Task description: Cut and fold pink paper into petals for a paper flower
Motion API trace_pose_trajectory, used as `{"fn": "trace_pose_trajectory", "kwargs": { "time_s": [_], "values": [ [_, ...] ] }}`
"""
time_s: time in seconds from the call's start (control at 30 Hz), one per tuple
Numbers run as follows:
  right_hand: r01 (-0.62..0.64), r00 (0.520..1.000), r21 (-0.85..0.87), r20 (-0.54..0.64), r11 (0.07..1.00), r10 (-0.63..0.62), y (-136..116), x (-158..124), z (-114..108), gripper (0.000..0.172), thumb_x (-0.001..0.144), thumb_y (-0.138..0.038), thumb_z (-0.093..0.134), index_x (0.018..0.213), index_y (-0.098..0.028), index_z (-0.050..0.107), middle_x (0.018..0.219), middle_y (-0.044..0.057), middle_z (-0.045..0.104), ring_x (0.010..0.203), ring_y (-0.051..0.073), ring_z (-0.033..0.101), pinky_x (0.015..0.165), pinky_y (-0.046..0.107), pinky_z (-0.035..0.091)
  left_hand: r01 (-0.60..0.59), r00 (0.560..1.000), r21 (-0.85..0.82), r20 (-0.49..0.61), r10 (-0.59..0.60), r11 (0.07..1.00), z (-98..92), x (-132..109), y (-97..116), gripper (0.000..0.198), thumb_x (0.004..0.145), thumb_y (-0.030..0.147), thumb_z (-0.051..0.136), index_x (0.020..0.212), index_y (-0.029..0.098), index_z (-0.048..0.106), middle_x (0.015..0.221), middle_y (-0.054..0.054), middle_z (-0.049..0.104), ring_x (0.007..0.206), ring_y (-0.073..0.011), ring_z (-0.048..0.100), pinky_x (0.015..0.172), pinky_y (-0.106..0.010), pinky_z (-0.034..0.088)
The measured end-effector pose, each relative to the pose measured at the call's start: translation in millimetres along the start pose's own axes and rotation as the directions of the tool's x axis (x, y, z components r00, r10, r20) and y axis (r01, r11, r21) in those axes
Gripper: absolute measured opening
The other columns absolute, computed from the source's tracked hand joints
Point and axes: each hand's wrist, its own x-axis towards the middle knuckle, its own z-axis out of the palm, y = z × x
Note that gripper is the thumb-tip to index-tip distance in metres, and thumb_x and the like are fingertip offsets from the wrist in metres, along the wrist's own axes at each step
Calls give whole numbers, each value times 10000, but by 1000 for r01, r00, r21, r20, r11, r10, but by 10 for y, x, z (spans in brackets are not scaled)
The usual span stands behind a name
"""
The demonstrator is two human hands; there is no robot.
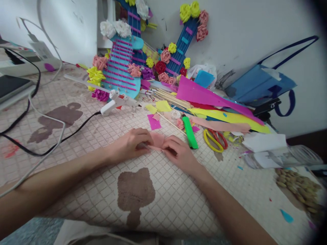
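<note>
A piece of salmon-pink paper lies between my two hands, low over the quilted table cover. My left hand pinches its left side, fingers curled and pressed together. On the opposite side my right hand grips the lower right edge between thumb and fingers. The near edge of the paper looks folded or rolled into a thin strip. Just beyond it lie a magenta paper square and yellow paper squares. A bright green tool, perhaps a cutter, rests to the right of the paper.
A white hot glue gun with a black cord stands at left. Yellow-and-red scissors lie at right. Behind are wooden sticks, coloured paper sheets and a light-blue board with paper flowers. Nuts or shells sit far right.
</note>
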Motion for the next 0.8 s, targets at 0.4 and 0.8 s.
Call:
{"fn": "trace_pose_trajectory", "kwargs": {
  "time_s": [0.4, 0.8],
  "values": [
    [-10, 994, 44, 108, 999, 5, -48, -8, -70, 105, 817, -176, 611, 914, -215, 602, 982, 60, 580, 976, 203, 567, 847, 359, 481, -29, 998, -96, 53, 34, 995, -69, 7, 24, 114, 815, 126, 567, 739, 170, 640, 930, -51, 651, 862, -150, 609, 799, -288, 465],
    [24, 999, -5, 32, 1000, -23, -91, -14, -3, 107, 857, -110, 518, 859, -207, 563, 926, 50, 568, 916, 184, 555, 806, 337, 475, 45, 998, -97, -34, -49, 994, 53, 2, 86, 56, 818, 141, 568, 828, 162, 619, 827, -30, 646, 819, -155, 594, 787, -297, 464]
  ]
}}
